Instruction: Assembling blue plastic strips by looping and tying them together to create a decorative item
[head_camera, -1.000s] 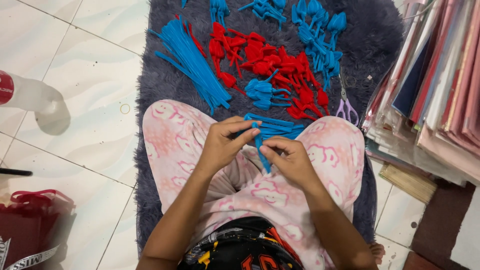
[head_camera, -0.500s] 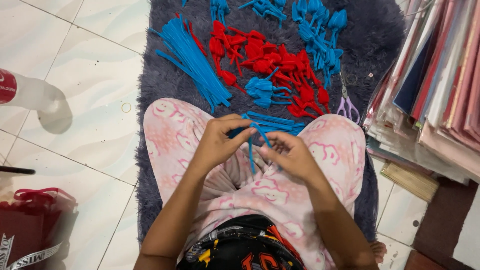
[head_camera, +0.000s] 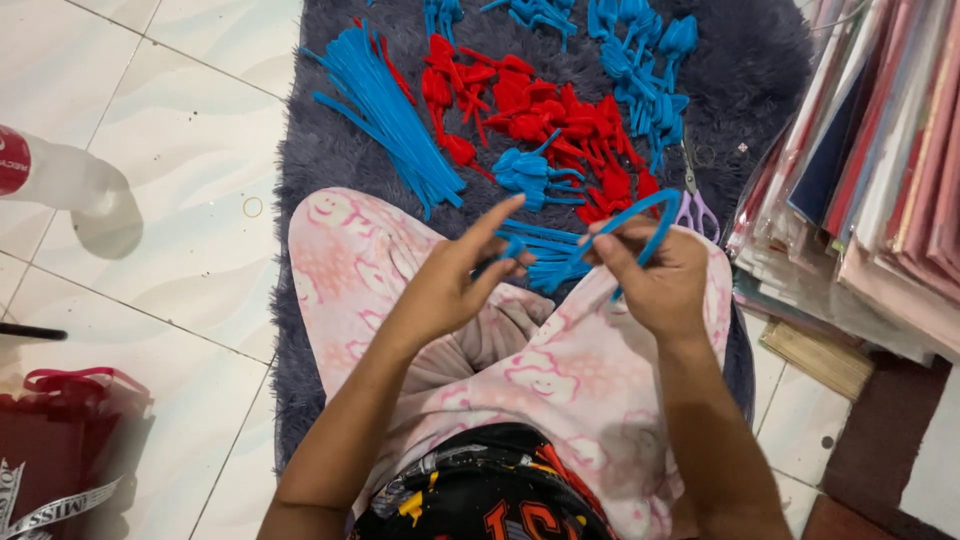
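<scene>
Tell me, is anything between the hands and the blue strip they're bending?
Nothing visible is. The right hand already grips the blue strip, looped over its fingers, and the left hand pinches its other end. Loose blue strips lie on the lap beneath, not in between.

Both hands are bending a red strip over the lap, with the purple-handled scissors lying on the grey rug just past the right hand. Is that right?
Not quite: the strip is blue, not red, as the head view shows. The left hand and right hand are bending it over the lap, and the purple-handled scissors do lie on the grey rug just past the right hand.
</scene>
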